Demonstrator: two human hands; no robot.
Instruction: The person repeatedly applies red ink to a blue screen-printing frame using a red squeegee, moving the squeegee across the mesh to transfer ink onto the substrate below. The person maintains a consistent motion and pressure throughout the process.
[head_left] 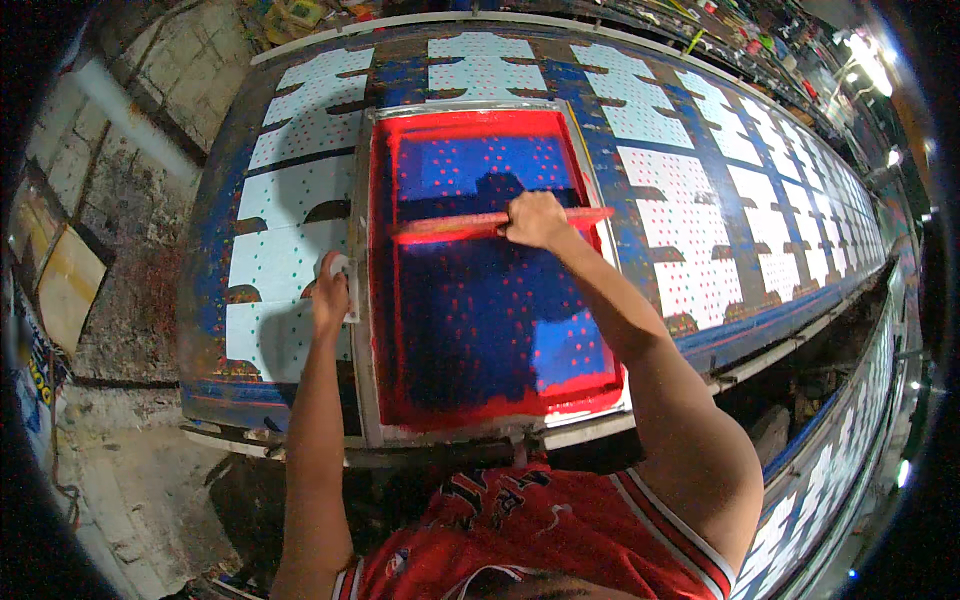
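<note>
My right hand is closed around the middle of a long red squeegee, which lies crosswise over a screen-printing frame. The frame's blue mesh carries a pattern of red dots, and red ink borders it on all sides. On the frame's left side, my left hand grips a white handle-like piece; its exact shape is partly covered by the fingers. White cut fabric panels lie flat left of the frame, marked with green dots. Panels to the right bear red dots.
A long printing table runs away to the right, covered in rows of white panels. A metal rail follows its near edge. Another table with panels stands at lower right. Stained concrete floor lies to the left.
</note>
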